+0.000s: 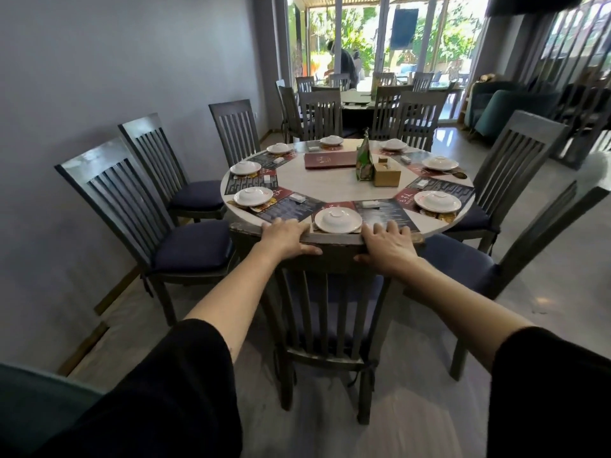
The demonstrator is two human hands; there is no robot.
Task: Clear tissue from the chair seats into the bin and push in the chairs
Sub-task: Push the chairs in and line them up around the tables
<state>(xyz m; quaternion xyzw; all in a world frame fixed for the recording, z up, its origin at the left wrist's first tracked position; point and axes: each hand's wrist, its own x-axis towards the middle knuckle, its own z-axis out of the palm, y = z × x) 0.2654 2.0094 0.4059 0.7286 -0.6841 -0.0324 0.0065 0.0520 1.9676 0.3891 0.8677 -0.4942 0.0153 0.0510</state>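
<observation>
Left grip [284, 238] and right grip [386, 246] each clasp the top rail of the near chair [330, 309], whose back nearly meets the table [330, 186] edge, so this one looks almost in. Left of the table three chairs [191, 246] stand pulled out, right of it two chairs [515, 153] likewise. No tissue shows on visible seats; no bin in view.

Loose black cloth covers both upper arms: the left sleeve [165, 391] and right sleeve [549, 391] have wide, plain hems ending well short of the chair [330, 309]. Forearms, left hand [286, 238] and right hand [386, 244] are bare.
</observation>
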